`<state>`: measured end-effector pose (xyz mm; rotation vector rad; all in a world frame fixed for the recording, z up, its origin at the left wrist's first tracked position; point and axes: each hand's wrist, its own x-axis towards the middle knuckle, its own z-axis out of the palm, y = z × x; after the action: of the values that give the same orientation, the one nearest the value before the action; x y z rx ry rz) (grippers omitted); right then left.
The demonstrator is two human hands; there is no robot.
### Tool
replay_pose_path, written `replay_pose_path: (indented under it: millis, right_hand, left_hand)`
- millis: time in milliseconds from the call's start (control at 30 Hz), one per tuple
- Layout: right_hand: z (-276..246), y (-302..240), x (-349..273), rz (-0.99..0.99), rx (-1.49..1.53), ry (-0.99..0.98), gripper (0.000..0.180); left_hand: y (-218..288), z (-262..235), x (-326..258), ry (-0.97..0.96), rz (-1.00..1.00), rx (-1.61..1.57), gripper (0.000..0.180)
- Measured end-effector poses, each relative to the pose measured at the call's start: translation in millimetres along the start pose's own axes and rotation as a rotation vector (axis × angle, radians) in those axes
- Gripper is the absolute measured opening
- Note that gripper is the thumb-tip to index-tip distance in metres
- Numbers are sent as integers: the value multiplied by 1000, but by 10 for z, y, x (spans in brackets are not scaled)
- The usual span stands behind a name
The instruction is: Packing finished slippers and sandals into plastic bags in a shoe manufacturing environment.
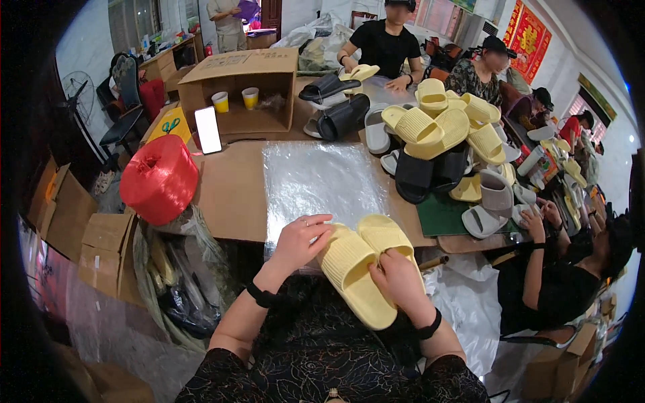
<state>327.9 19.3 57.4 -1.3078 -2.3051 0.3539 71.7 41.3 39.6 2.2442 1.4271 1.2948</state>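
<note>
A pair of pale yellow slide slippers (356, 282) is in front of my body, side by side and tilted, toes toward the table. My right hand (401, 285) is closed on the right slipper, its fingers at the strap opening. Against the upper left edge of the left slipper rests my left hand (304, 240), its fingers stretched out and not wrapped round anything. Just beyond my hands, clear plastic bags (322, 181) lie flat on the cardboard-covered table (232, 201).
At right rises a pile of yellow slippers (437, 127), with black and grey ones. On the left are a red twine roll (160, 180), a lit phone (207, 130) and an open carton (238, 67) holding two cups. Several people sit around the table; one (571, 269) is close at right.
</note>
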Motion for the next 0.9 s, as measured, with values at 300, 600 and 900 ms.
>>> replay_pose_path:
  millis: [300,600,900]
  right_hand:
    - [681,-29,603,-39,16,87,20]
    - [1135,-9,1658,75,-65,210,26]
    - [1435,57,2128,200,-83,252,29]
  left_hand:
    - [210,-17,104,1,188,-7,13]
    - [329,-136,147,-53,180,-169,13]
    - [-56,-377,-85,8,86,-22,13]
